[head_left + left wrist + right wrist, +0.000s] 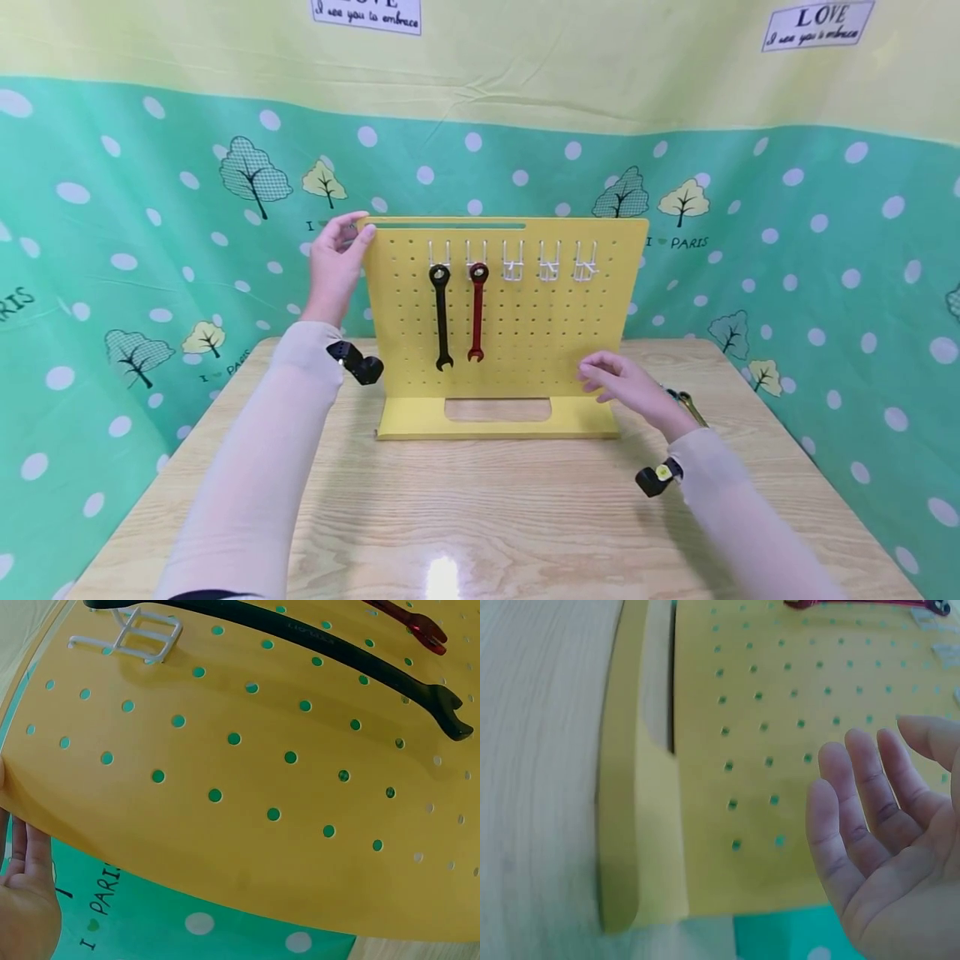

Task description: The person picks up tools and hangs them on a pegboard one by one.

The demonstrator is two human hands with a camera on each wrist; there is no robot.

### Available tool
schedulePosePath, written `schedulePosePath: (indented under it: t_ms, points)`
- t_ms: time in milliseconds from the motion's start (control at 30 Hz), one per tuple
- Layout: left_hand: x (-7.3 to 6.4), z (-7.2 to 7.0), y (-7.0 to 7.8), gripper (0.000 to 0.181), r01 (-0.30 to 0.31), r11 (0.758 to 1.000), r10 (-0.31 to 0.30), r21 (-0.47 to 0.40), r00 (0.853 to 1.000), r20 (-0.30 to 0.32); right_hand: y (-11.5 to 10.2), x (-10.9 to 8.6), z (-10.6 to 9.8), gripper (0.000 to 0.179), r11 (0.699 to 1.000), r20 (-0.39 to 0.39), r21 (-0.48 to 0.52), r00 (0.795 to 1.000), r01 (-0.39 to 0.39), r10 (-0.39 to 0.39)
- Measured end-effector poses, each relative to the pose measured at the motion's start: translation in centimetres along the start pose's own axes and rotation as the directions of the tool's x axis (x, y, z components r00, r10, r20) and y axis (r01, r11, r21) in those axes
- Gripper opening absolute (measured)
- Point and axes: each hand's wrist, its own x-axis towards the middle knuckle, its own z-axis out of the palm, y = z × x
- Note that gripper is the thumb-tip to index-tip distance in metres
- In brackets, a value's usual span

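Note:
A yellow pegboard point(517, 367) stands upright on its flat base. My left hand point(335, 271) pinches its upper left corner, the thumb in front and the fingers behind, as the left wrist view also shows at the board's edge. From white wire hooks hang a black combination wrench point(442, 321) and, to its right, a red combination wrench point(477, 317). Further right, three white hooks point(549, 261) hold nothing. My right hand point(630, 387) hovers by the board's lower right edge; its fingers point(847, 802) are loosely bent and hold nothing in the right wrist view.
Behind my right wrist, a gold-coloured wrench end point(690, 407) and a bit of teal show on the wooden table point(465, 500). A green and yellow patterned cloth point(480, 158) hangs round the back and sides.

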Motion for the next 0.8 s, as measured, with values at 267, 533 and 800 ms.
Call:
schedulePosePath:
  t_ms: [267, 533, 800]
  points:
    - [-0.1, 0.0, 0.1, 0.038, 0.001, 1.000, -0.001, 0.010, 1.000, -0.001, 2.3, -2.0, -2.1, 0.055, 0.995, -0.060, -0.038, 0.995, -0.087, 0.085]
    - [-0.2, 0.0, 0.1, 0.038, -0.005, 1.000, 0.005, 0.014, 1.000, -0.001, 4.8, -3.6, -4.5, 0.058, 0.985, -0.109, -0.081, 0.984, -0.152, 0.143]
    - [-0.2, 0.1, 0.2, 0.037, -0.002, 1.000, 0.002, 0.011, 1.000, -0.006, 6.6, -5.0, -6.0, 0.063, 0.972, -0.132, -0.126, 0.974, -0.199, 0.182]
